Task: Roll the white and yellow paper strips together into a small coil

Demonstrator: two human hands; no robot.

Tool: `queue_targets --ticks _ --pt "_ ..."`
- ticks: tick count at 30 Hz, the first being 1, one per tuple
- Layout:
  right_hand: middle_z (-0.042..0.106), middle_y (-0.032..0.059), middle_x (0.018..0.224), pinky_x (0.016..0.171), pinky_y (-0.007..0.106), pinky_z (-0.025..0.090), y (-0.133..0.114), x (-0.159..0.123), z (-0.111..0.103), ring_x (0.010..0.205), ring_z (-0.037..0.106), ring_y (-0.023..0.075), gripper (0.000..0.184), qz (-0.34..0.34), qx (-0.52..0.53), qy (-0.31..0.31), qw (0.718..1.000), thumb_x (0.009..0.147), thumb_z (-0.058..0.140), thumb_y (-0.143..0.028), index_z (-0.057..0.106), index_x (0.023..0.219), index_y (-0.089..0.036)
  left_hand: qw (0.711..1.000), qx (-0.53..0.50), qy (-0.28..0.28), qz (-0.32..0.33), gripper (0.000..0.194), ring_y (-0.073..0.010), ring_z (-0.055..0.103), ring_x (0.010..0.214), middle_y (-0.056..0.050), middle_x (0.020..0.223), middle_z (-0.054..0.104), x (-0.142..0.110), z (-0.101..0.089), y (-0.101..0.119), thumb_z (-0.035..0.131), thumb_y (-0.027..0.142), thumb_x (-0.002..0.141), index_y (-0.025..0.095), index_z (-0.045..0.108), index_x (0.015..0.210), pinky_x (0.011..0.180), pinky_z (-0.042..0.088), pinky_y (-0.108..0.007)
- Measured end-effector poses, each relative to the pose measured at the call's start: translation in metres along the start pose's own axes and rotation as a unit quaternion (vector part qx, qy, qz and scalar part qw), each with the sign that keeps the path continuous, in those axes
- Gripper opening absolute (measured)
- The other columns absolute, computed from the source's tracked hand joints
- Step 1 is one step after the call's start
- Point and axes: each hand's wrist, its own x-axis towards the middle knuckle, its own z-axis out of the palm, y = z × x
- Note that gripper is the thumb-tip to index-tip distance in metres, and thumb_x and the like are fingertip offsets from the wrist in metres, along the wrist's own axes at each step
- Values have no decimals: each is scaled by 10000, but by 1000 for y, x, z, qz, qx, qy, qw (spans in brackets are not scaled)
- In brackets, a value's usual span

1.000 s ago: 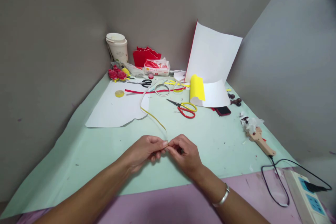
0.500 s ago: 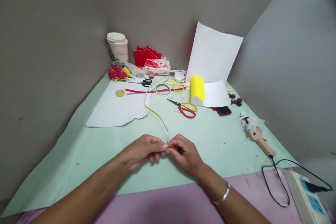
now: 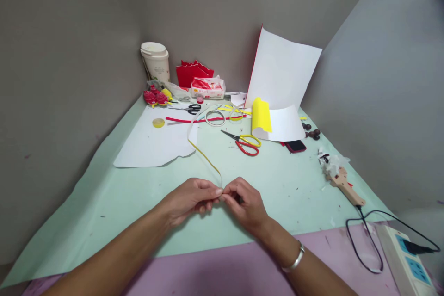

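Note:
A long, narrow yellow strip with a pale reverse side (image 3: pixel 205 156) curves from the middle of the table down to my fingertips. My left hand (image 3: pixel 194 196) is closed, pinching the strip's near end between thumb and fingers. Closed in a pinch at the same spot, my right hand (image 3: pixel 244 201) meets it tip to tip. The very end of the strip is hidden by the fingers. Beyond the hands lie scissors with one yellow and one red handle (image 3: pixel 244 142), blades a little apart.
White paper (image 3: pixel 152 148) bears a yellow tape roll (image 3: pixel 158 123) and a red strip (image 3: pixel 180 120). Behind are black scissors (image 3: pixel 194 109), a wipes pack (image 3: pixel 208 89) and a lidded cup (image 3: pixel 156 64). At right lie a yellow corrugated roll (image 3: pixel 261 116), a glue gun (image 3: pixel 345 187) and a power strip (image 3: pixel 405 259).
The strip's loop has shifted slightly to the left, and its lower part runs straighter. Both hands stay pinched together in nearly the same place.

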Motion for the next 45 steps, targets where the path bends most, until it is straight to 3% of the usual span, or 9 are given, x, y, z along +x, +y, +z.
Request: queue_targets --ticks 9,15,21,26,39,45 --pt "578 -10 725 536 199 436 -2 5 -6 586 508 89 59 94 100 -67 988 800 671 -199 639 751 -192 999 15 -26 -20 297 -61 426 486 20 544 538 1 -3 1 759 410 708 124 681 714 470 283 -193" --pt "587 9 736 549 213 448 -3 3 0 622 532 108 17 25 9 24 999 820 660 -193 647 809 -191 999 -33 15 7 308 -58 414 514 35 562 511 3 3 -4 751 422 721 128 659 726 484 279 -185" --pt "599 14 708 561 221 464 -3 1 2 615 544 116 50 -24 -52 39 998 860 614 -191 635 815 -194 999 -27 20 6 316 -72 428 524 28 569 520 3 5 -3 752 429 712 126 670 743 498 295 -198" --pt "599 19 724 559 223 471 -2 1 0 616 546 118 37 -18 -31 10 999 854 603 -185 630 833 -197 1000 -25 10 -3 315 -72 436 539 26 576 536 0 4 0 776 424 682 128 675 716 507 305 -197" --pt "565 -7 725 529 197 432 -2 3 -7 582 496 88 59 84 82 -88 989 819 652 -250 655 807 -192 998 5 -63 -31 309 -62 400 488 19 544 533 0 -6 3 775 414 677 121 677 684 467 271 -192" --pt "564 -7 728 525 200 422 -2 4 -8 577 484 88 89 105 100 -102 984 818 660 -281 655 810 -192 997 9 -69 -35 335 -60 408 489 15 549 541 1 -7 4 770 444 678 117 694 688 469 266 -195"
